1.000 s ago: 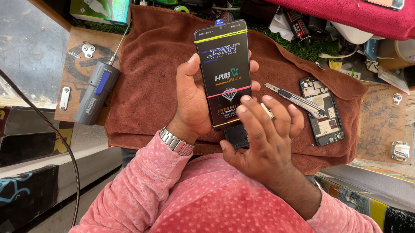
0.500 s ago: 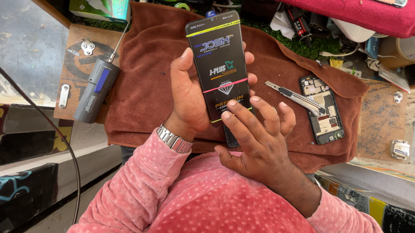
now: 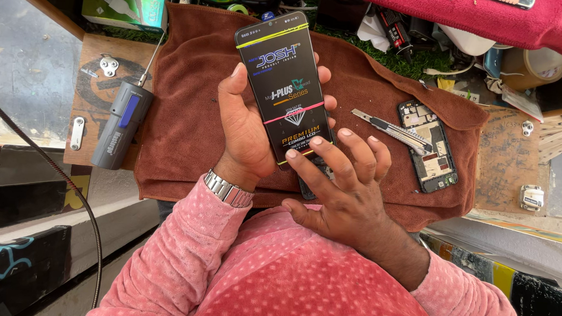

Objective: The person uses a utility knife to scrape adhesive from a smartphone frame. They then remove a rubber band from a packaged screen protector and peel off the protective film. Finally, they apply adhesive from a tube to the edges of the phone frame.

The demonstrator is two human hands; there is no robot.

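My left hand (image 3: 247,128) grips a flat black phone display panel (image 3: 284,82) with a printed protective film, holding it upright over a brown towel (image 3: 182,116). My right hand (image 3: 346,186) rests with spread fingers at the panel's lower end, its fingertips touching the bottom edge and a dark part just under it. A metal watch sits on my left wrist (image 3: 228,188). Both sleeves are pink.
An opened phone body with bare circuit board (image 3: 434,149) and a utility knife (image 3: 389,130) lie on the towel to the right. A grey cylindrical tool (image 3: 121,126) sits left on a wooden board. Clutter, tape roll (image 3: 528,64) and a red cloth line the back.
The panel has been lifted a little farther away from me and tilted left. My right hand's fingers slid down to its bottom edge.
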